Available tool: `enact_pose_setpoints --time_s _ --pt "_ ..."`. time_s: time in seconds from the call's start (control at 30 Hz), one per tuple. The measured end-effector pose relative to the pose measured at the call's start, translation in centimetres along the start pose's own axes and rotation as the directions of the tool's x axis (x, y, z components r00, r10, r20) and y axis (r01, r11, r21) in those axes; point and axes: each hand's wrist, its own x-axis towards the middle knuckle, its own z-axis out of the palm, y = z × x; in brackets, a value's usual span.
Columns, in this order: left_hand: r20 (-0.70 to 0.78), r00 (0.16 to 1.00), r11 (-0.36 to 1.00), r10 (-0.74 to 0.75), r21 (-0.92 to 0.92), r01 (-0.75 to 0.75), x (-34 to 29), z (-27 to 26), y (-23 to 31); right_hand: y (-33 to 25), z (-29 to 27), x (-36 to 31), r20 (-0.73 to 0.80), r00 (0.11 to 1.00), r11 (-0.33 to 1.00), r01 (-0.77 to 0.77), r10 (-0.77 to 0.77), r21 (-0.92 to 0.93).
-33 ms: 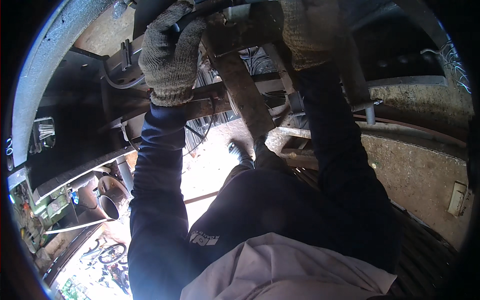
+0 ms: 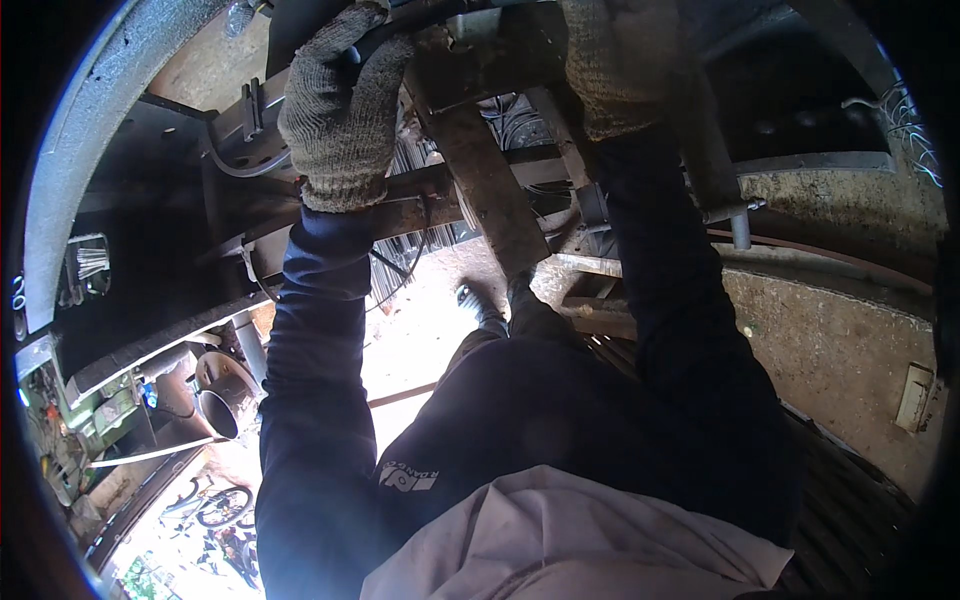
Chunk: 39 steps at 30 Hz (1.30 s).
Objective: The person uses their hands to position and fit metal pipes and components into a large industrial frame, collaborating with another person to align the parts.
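Left gloved grip clenched around dark bar overhead. Below-left of it, open pipe, contents unseen. Rusty beam between grips. Right gloved grip up at the same frame; closure impossible to tell.

Left gloved hand sits at eleven o'clock, wrapped over a dark metal bar that runs across the top. Right gloved hand is at one o'clock on the same bar, well apart from the left. Between them, a rusty flat steel beam slants down toward centre. Below it, a dark shoe stands on the dusty ground. A short metal pipe lies at eight o'clock. A concrete wall fills three o'clock.
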Motion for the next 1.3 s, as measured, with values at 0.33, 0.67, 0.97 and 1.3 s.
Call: enact_pose_setpoints --time_s 0.33,0.67,0.97,1.3 --pt "0.047 0.996 0.992 -0.081 -0.096 0.085 0.1 0.1 -0.2 0.4 -0.1 0.2 0.052 0.997 0.998 0.059 -0.061 0.032" --pt "0.000 1.000 1.000 0.015 0.026 -0.015 0.0 0.2 -0.5 0.2 0.3 0.1 0.016 0.997 0.996 0.081 -0.082 0.045" --pt "0.035 0.998 0.996 -0.061 -0.061 0.063 -0.1 0.6 -0.1 -1.1 -0.1 1.0 0.067 0.982 0.968 0.186 -0.177 -0.166" --pt "0.010 1.000 1.000 -0.027 0.007 0.027 -0.2 0.5 -0.1 -1.6 -0.4 1.1 0.074 0.989 0.978 0.141 -0.131 -0.151"
